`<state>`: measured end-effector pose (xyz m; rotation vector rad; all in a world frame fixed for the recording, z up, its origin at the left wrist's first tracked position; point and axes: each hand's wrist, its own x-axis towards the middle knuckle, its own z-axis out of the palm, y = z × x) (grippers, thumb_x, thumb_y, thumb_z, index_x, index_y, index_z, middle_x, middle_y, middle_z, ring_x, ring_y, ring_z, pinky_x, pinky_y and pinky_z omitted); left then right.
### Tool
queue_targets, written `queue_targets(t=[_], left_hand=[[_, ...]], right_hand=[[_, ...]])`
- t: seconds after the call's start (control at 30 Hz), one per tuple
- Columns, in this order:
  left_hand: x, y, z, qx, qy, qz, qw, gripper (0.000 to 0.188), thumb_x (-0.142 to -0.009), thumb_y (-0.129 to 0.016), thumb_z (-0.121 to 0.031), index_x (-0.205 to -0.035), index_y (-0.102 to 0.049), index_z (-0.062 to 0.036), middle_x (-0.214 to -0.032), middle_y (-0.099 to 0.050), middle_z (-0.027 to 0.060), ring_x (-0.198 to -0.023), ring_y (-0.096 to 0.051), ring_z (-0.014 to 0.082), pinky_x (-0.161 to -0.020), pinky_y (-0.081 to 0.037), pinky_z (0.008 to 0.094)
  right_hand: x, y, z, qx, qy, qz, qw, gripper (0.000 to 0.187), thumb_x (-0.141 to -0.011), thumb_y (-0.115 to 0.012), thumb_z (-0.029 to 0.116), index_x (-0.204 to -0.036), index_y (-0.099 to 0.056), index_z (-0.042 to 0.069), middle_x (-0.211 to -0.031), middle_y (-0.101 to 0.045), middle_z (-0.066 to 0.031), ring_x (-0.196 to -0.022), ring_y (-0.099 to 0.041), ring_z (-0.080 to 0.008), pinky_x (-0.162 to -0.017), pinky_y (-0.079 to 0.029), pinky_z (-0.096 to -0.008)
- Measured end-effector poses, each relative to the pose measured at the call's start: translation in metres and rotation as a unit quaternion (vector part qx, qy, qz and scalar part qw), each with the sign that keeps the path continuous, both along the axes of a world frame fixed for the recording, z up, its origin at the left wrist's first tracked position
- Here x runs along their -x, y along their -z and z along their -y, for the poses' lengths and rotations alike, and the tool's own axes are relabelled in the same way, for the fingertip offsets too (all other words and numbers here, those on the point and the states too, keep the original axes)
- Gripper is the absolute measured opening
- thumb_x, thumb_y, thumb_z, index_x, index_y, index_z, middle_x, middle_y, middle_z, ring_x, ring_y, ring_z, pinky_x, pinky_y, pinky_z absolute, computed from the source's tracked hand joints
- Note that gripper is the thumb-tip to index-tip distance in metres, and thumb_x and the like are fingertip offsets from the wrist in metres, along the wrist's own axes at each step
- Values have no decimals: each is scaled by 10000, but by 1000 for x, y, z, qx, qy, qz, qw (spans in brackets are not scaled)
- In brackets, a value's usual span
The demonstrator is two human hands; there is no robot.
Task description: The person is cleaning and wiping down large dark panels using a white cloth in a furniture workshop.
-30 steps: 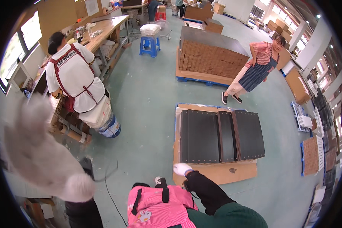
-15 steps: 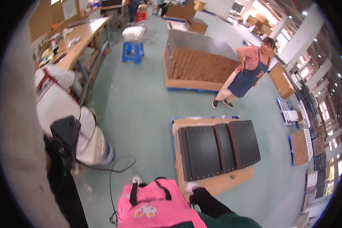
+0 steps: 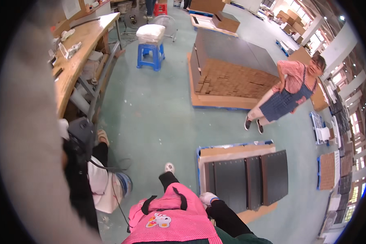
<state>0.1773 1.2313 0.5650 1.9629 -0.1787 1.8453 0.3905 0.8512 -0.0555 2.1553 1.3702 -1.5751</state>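
Note:
My right hand [image 3: 208,198], in a white glove with a blue cuff, hangs low beside my pink checked apron [image 3: 166,217]. Close by lies a low stack of dark grey panels [image 3: 227,181] with brown edges, and the hand overlaps its near left corner in the view. Whether it touches the panels cannot be made out, and its fingers are too small and curled from sight to read. My left hand is out of the picture. One white shoe [image 3: 169,167] of mine is on the green floor ahead.
A taller panel stack [image 3: 236,53] stands on a pallet ahead; beside it is a person in a striped apron [image 3: 278,101]. Left are a wooden workbench [image 3: 89,36], a blue stool [image 3: 150,56], a dark boxy object [image 3: 80,132] with a cable, and another person's shoe [image 3: 103,137].
My foot has stepped forward and the view has shifted, so the stacks and person appear lower and farther right. More of someone's leg and shoe shows at the left.

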Motion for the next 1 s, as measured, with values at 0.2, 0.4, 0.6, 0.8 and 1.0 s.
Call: queue_targets(t=[0.2, 0.4, 0.6, 0.8, 1.0], left_hand=[[-48, 119, -157, 341, 48, -306, 888, 372, -953, -610, -155, -1269, -695, 21, -1211, -722, 115, -1071, -676, 216, -943, -534, 340], [-56, 274, -275, 542, 15, -497, 677, 381, -1019, -664, -300, -1273, -730, -24, -1215, -753, 100, -1141, -671, 177, -1024, -510, 331], [-103, 332, -441, 513, 5, -561, 650, 495, -1016, -622, -408, -1283, -706, 0, -1238, -744, 188, -1199, -687, 275, -1054, -502, 355], [-190, 376, -635, 546, 37, -605, 579, 517, -1005, -625, -433, -1293, -716, -13, -898, -767, 93, -892, -704, 175, -867, -539, 325], [-367, 367, -739, 368, 127, -771, 503, 549, -1021, -601, -454, -1319, -689, -1, -926, -764, 73, -887, -698, 152, -880, -536, 320]], right_hand=[[-135, -45, -188, -98, 50, 93, 990, 452, -971, -507, 380, -1220, -741, 84, -1292, -710, -202, -1241, -640, -401, -1078, -497, -491], [-242, -50, -367, -79, 248, 98, 961, 526, -967, -591, 360, -1383, -657, 43, -1390, -657, -251, -1348, -594, -399, -1149, -467, -450], [-287, -35, -466, -17, 492, -72, 867, 503, -960, -623, 323, -1342, -650, -4, -928, -699, -169, -769, -692, -264, -699, -593, -428], [-333, -23, -586, -168, -68, 141, 973, 325, -834, -710, 217, -1075, -726, 0, -1010, -753, -248, -960, -740, -433, -814, -598, -536], [-387, -50, -682, -187, 822, -225, 489, 897, -1037, -558, 534, -1645, -203, -21, -1696, -220, -311, -1465, -413, -521, -1065, -507, -623]])
